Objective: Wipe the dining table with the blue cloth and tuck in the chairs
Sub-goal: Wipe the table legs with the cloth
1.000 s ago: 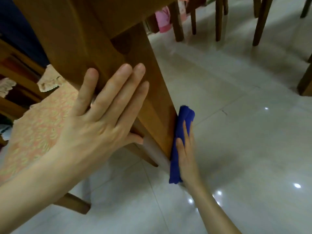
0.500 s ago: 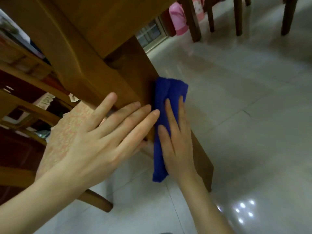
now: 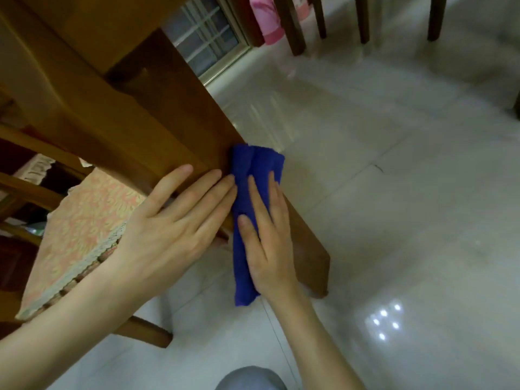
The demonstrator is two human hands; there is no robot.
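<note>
- Floor [image 3: 394, 192]: pale glossy tiles with lamp reflections. It filled the right half of the view.
- Table leg [image 3: 174, 108]: a broad brown wooden slab. It slanted from the upper left down to its foot on the tiles at the lower right, and both hands rested on it.
- Chair [image 3: 81, 235]: it stood left of the leg under the table edge, with a patterned seat cushion, and looked close to tucked in. Other chair legs [image 3: 292, 23] stood well apart at the top of the view.
- Left hand [image 3: 168, 235]: its fingers were straight and spread, laid flat on the face of the leg and gripping nothing. Its fingertips were just beside the cloth.
- Right hand [image 3: 267, 249]: it was flat with straight fingers, pressing the cloth against the leg with no pinch or curl. This was the hand nearer the cloth and directly on it.
- Blue cloth [image 3: 259, 164]: it was folded into a long strip and trapped between the right palm and the leg.
  - Its long axis ran in line with the right fingers and crossed the slanted leg at an angle.
  - Its upper end showed beyond the fingertips, and its lower end hung past the wrist off the leg's near edge.
  - Judgement: the next stroke likely ran along the leg under the right hand, with the left hand only bracing.
</note>
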